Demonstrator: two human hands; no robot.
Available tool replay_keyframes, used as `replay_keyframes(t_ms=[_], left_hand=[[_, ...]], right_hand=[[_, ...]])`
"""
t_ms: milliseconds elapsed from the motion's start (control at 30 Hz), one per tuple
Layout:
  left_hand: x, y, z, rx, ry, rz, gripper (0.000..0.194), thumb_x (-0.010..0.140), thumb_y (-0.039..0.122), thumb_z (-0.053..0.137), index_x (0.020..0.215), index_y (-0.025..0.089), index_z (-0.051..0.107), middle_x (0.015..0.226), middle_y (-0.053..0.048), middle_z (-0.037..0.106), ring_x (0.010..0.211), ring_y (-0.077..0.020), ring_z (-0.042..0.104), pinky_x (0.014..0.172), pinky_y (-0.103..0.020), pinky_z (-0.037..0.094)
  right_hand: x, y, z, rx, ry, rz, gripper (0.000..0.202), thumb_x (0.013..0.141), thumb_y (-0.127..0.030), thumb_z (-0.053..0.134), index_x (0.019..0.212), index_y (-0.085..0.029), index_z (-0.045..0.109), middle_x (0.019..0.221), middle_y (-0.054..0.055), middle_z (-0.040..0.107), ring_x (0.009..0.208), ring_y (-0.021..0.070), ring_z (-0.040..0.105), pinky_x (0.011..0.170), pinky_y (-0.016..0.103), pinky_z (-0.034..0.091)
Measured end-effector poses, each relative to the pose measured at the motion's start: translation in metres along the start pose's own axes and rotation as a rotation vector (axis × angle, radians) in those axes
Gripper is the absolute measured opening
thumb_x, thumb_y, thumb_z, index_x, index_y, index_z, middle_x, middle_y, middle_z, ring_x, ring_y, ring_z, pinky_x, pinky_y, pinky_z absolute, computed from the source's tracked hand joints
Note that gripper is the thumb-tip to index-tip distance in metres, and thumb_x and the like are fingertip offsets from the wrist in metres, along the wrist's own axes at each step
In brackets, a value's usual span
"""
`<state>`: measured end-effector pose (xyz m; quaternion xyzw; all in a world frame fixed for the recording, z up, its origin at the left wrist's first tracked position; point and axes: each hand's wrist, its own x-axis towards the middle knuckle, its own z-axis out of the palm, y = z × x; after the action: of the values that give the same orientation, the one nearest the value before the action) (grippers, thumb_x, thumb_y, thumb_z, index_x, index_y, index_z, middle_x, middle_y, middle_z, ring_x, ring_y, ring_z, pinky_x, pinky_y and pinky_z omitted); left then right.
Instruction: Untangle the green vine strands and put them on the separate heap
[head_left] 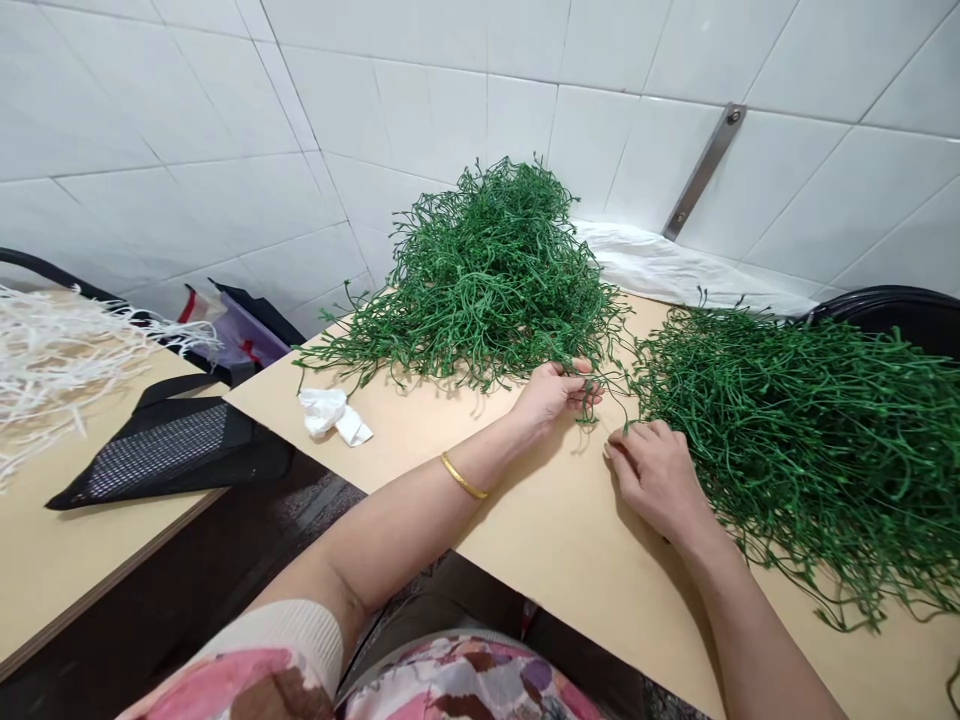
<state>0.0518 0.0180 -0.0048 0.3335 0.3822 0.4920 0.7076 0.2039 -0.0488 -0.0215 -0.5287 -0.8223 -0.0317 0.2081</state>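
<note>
At the front edge of a tall heap of thin green stems (487, 290), my left hand (553, 395) is closed on a few of them. These held green stems (589, 412) hang past the fingertips and look like plastic, with small branching ends. My right hand (656, 472) is just to the right, its knuckles up and fingers curled into a pinch. A single green strand reaches its fingertips, which rest close to the table. Beside that hand lies a second, wider pile of green stems (817, 430). A gold bangle (463, 476) circles my left wrist.
Both piles lie on a light wooden table (420, 440) against a white tiled wall. A crumpled white tissue (330, 414) is near its left corner. On another table at left are white strands (60, 360) and a black mesh bag (165, 445). A metal bracket (705, 170) is fixed to the wall.
</note>
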Motion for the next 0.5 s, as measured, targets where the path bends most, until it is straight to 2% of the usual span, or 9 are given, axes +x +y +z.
replay_keyframes(t_ms=[100, 200, 333, 400, 500], left_hand=[[0.0, 0.0, 0.0, 0.003, -0.022, -0.006, 0.013, 0.07, 0.004, 0.05, 0.079, 0.014, 0.052, 0.062, -0.005, 0.062, 0.056, -0.014, 0.062, 0.057, -0.025, 0.046], [0.001, -0.002, -0.001, 0.004, -0.08, -0.019, 0.014, 0.069, 0.002, 0.049, 0.077, 0.013, 0.053, 0.063, -0.006, 0.062, 0.057, -0.014, 0.062, 0.059, -0.026, 0.047], [-0.002, -0.003, 0.001, 0.052, -0.169, -0.042, 0.014, 0.068, 0.0, 0.049, 0.074, 0.012, 0.053, 0.062, -0.006, 0.062, 0.056, -0.0132, 0.062, 0.06, -0.026, 0.048], [-0.005, -0.004, 0.002, 0.076, -0.193, -0.043, 0.015, 0.066, 0.0, 0.051, 0.073, 0.012, 0.054, 0.062, -0.006, 0.062, 0.056, -0.0127, 0.061, 0.061, -0.026, 0.047], [-0.007, -0.006, 0.003, 0.102, -0.232, -0.035, 0.014, 0.064, 0.002, 0.057, 0.075, 0.011, 0.057, 0.064, -0.004, 0.062, 0.057, -0.0108, 0.059, 0.06, -0.024, 0.046]], right_hand=[[-0.001, 0.002, 0.0, -0.153, -0.01, 0.018, 0.013, 0.08, -0.021, 0.046, 0.07, -0.019, 0.055, 0.071, 0.006, 0.058, 0.074, 0.0199, 0.044, 0.064, 0.033, 0.027], [-0.001, 0.005, -0.005, -0.132, 0.098, 0.134, 0.015, 0.081, -0.02, 0.044, 0.073, -0.018, 0.056, 0.072, 0.007, 0.057, 0.075, 0.0202, 0.046, 0.065, 0.033, 0.03], [0.002, 0.005, -0.014, 0.23, 0.269, 0.314, 0.018, 0.083, -0.025, 0.043, 0.084, -0.017, 0.059, 0.081, 0.007, 0.059, 0.075, 0.0182, 0.052, 0.067, 0.031, 0.038], [0.003, 0.004, -0.015, 0.448, 0.254, 0.373, 0.023, 0.083, -0.03, 0.045, 0.093, -0.017, 0.06, 0.087, 0.007, 0.061, 0.075, 0.0173, 0.054, 0.067, 0.031, 0.042], [0.004, 0.003, -0.012, 0.713, 0.142, 0.376, 0.03, 0.083, -0.035, 0.047, 0.105, -0.019, 0.059, 0.096, 0.007, 0.061, 0.082, 0.0171, 0.056, 0.072, 0.032, 0.045]])
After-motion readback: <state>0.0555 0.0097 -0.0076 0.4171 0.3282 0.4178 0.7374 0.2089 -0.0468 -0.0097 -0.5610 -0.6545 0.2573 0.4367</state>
